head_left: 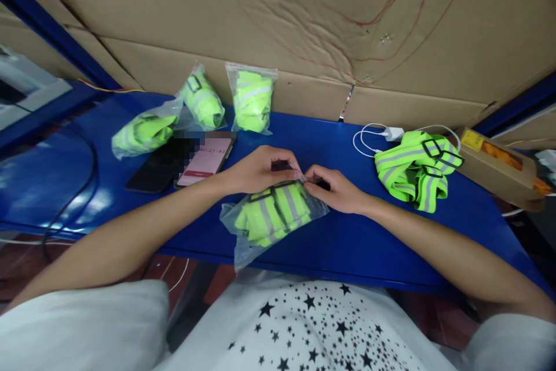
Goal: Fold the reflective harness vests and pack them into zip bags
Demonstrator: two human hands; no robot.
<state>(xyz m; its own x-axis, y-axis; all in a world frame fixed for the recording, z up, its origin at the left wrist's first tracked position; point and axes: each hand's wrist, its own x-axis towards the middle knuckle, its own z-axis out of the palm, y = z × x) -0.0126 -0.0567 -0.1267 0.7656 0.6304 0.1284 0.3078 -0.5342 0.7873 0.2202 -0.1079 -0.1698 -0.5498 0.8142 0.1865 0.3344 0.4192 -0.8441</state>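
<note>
A clear plastic bag point(278, 215) with a folded neon-yellow reflective strap inside lies near the front edge of the blue table. My left hand point(263, 169) pinches the bag's upper edge between thumb and fingers. Close beside it, my right hand point(332, 188) pinches the same edge at its right end, the fingertips of both hands nearly touching. Through the plastic, grey reflective stripes and a black buckle show on the strap. To the right lies a loose neon-yellow reflective strap point(402, 165) with black buckles, outside any bag.
Filled bags point(253, 99) of neon strap stand or lie along the back left. A lit phone point(204, 160) and a dark phone point(152, 171) lie in front of them. At right are a white charger point(394, 133) with cable and a cardboard box point(504, 171). A cardboard wall point(174, 18) closes the back.
</note>
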